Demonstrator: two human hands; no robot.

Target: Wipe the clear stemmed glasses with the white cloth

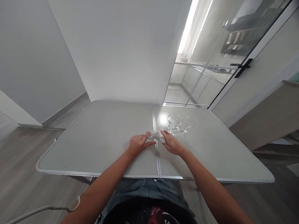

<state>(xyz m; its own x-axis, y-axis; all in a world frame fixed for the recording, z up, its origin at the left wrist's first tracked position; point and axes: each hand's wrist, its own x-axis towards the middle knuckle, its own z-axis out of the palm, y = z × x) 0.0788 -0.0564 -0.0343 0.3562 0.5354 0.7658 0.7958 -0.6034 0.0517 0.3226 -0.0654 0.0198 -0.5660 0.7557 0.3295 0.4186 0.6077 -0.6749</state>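
Note:
A small clear glass point(154, 136) is held between my two hands, just above the table near its middle seam. My left hand point(139, 143) grips the left end of the glass with thumb and fingers. In my right hand point(172, 143) is a white cloth or tissue point(162, 137), pressed against the glass's right end. The exact shape of the held glass is partly hidden by fingers and cloth. Just beyond my right hand, several clear stemmed glasses point(177, 126) are grouped on the table, some seeming to lie on their sides.
The pale folding table point(110, 134) has a metal rim and a centre seam. A white wall point(120, 53) rises behind it. To the right are a glazed door with a black handle point(243, 68) and a wooden shelf point(271, 114). A pale cable point(44, 209) crosses at lower left.

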